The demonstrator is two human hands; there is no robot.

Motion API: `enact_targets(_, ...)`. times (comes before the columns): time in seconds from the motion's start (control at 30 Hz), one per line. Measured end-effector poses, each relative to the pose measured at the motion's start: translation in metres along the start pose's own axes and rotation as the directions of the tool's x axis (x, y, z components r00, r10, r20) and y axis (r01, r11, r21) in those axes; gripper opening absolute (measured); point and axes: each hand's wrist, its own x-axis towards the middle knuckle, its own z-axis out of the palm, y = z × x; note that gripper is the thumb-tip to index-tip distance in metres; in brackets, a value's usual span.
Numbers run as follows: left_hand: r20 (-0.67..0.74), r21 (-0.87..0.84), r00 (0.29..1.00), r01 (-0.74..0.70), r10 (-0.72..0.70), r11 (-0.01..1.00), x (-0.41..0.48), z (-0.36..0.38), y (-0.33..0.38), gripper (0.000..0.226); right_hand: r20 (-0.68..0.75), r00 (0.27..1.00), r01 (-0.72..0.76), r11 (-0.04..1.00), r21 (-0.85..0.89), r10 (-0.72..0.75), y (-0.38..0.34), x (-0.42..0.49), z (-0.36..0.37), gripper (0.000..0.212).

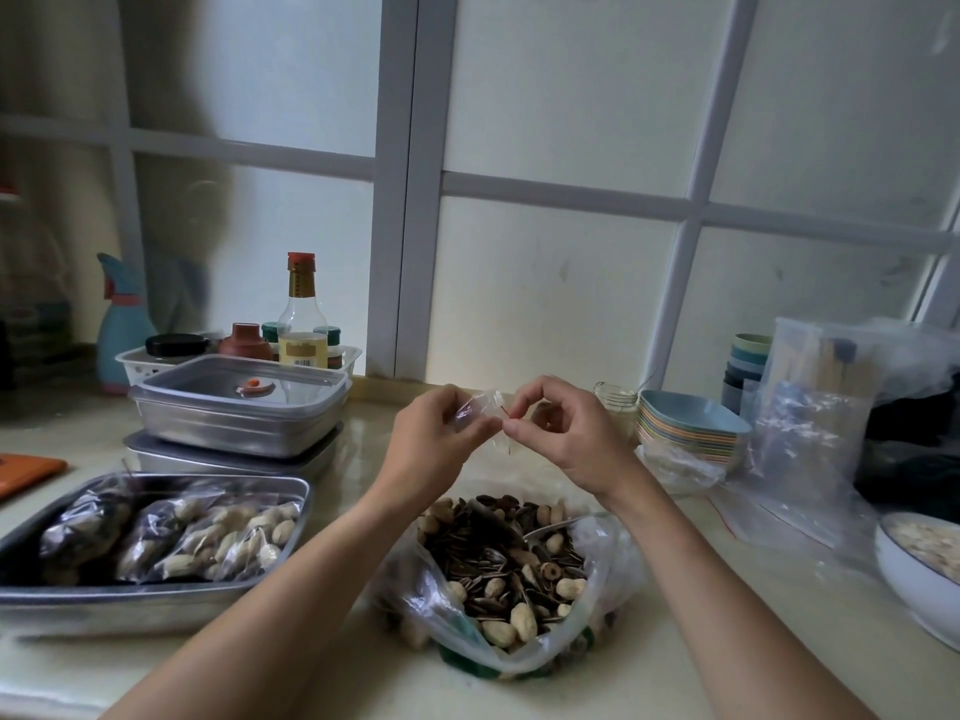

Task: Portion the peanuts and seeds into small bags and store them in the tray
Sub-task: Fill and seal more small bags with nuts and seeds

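Observation:
A big open plastic bag (587,636) of peanuts and striped seeds lies on the counter in front of me, with a metal spoon handle (545,530) showing inside it. Above the bag, my left hand (441,439) and my right hand (566,433) both pinch a small empty clear bag (488,405) with a red seal line, held up between them. At the left a metal tray (156,602) holds three filled small bags (218,537) of peanuts and seeds.
Two lidded metal containers (234,413) are stacked behind the tray, with a white basket of bottles and jars (291,335) behind them. At the right stand stacked coloured bowls (691,423), cups, loose clear bags (810,449) and a white dish (914,574). An orange board (26,470) lies at the far left.

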Motion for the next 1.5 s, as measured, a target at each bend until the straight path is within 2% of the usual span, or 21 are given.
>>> enact_targets(0.07, -0.012, 0.081, 0.999, -0.050, 0.051, 0.995, -0.001, 0.000, 0.001, 0.025, 0.047, 0.998, -0.037, 0.999, 0.031, 0.036, -0.002, -0.001, 0.001, 0.002)
enact_targets(0.13, -0.007, 0.178, 0.989, -0.141, 0.145, 0.974, -0.002, 0.000, 0.002, 0.026, 0.074, 0.994, -0.089, 0.995, 0.050, 0.085, -0.005, -0.001, 0.003, 0.020)
enact_targets(0.23, 0.075, 0.235, 0.972, -0.234, 0.223, 0.943, -0.004, 0.001, 0.001, 0.025, 0.054, 0.987, -0.153, 0.988, 0.018, 0.152, -0.006, -0.001, 0.005, 0.041)
enact_targets(0.27, 0.100, 0.242, 0.967, -0.253, 0.235, 0.937, -0.005, 0.002, 0.001, 0.026, 0.021, 0.987, -0.161, 0.987, -0.016, 0.161, -0.005, -0.001, 0.005, 0.040)
enact_targets(0.33, 0.140, 0.269, 0.960, -0.273, 0.243, 0.924, -0.006, 0.004, 0.002, 0.031, -0.030, 0.987, -0.156, 0.988, -0.013, 0.155, -0.002, 0.001, 0.006, 0.023)
enact_targets(0.4, 0.158, 0.280, 0.960, -0.269, 0.232, 0.921, -0.007, 0.006, 0.004, 0.037, -0.029, 0.987, -0.151, 0.981, 0.118, 0.155, -0.003, 0.001, 0.005, 0.013)
enact_targets(0.5, 0.169, 0.252, 0.967, -0.228, 0.190, 0.940, -0.006, 0.006, 0.004, 0.045, 0.031, 0.987, -0.157, 0.944, 0.291, 0.155, -0.010, 0.000, 0.002, 0.015)
enact_targets(0.6, 0.195, 0.223, 0.964, -0.223, 0.180, 0.949, -0.007, 0.004, 0.002, 0.053, 0.104, 0.986, -0.149, 0.964, 0.220, 0.129, -0.016, -0.003, -0.001, 0.023)
enact_targets(0.7, 0.183, 0.309, 0.965, -0.237, 0.187, 0.921, -0.011, 0.005, 0.000, 0.063, 0.142, 0.981, -0.151, 0.979, 0.134, 0.132, -0.019, -0.005, 0.000, 0.025)
enact_targets(0.87, 0.134, 0.300, 0.968, -0.243, 0.211, 0.922, -0.008, 0.002, 0.001, 0.048, 0.212, 0.968, -0.162, 0.980, 0.111, 0.136, -0.021, -0.010, 0.000, 0.030)
enact_targets(0.93, 0.131, 0.288, 0.974, -0.216, 0.185, 0.933, -0.007, 0.000, -0.001, 0.047, 0.185, 0.972, -0.167, 0.979, 0.115, 0.144, -0.021, -0.011, -0.002, 0.031)
enact_targets(1.03, 0.116, 0.281, 0.983, -0.172, 0.145, 0.944, -0.009, -0.002, 0.002, 0.036, -0.026, 0.977, -0.210, 0.974, 0.081, 0.213, -0.012, -0.010, -0.009, 0.024)
enact_targets(1.1, 0.109, 0.257, 0.986, -0.148, 0.124, 0.955, -0.011, -0.005, 0.005, 0.033, -0.232, 0.925, -0.308, 0.951, 0.001, 0.300, -0.001, -0.013, -0.018, 0.017)
enact_targets(1.13, 0.106, 0.243, 0.987, -0.142, 0.120, 0.960, -0.013, -0.006, 0.006, 0.033, -0.337, 0.870, -0.389, 0.921, -0.018, 0.360, 0.003, -0.016, -0.024, 0.015)
enact_targets(1.2, 0.088, 0.218, 0.989, -0.136, 0.120, 0.966, -0.015, -0.010, 0.007, 0.033, -0.514, 0.716, -0.557, 0.831, -0.014, 0.472, 0.014, -0.024, -0.040, 0.016)
enact_targets(1.27, 0.065, 0.204, 0.991, -0.127, 0.116, 0.971, -0.017, -0.013, 0.007, 0.042, -0.597, 0.587, -0.648, 0.759, 0.057, 0.546, 0.023, -0.032, -0.054, 0.015)
enact_targets(1.37, 0.083, 0.224, 0.991, -0.118, 0.101, 0.967, -0.017, -0.016, 0.014, 0.055, -0.580, 0.446, -0.638, 0.697, 0.328, 0.682, 0.031, -0.049, -0.062, 0.011)
enact_targets(1.5, 0.145, 0.254, 0.987, -0.108, 0.072, 0.961, -0.016, -0.021, 0.026, 0.041, -0.382, 0.372, -0.625, 0.533, 0.570, 0.846, 0.030, -0.074, -0.058, 0.014)
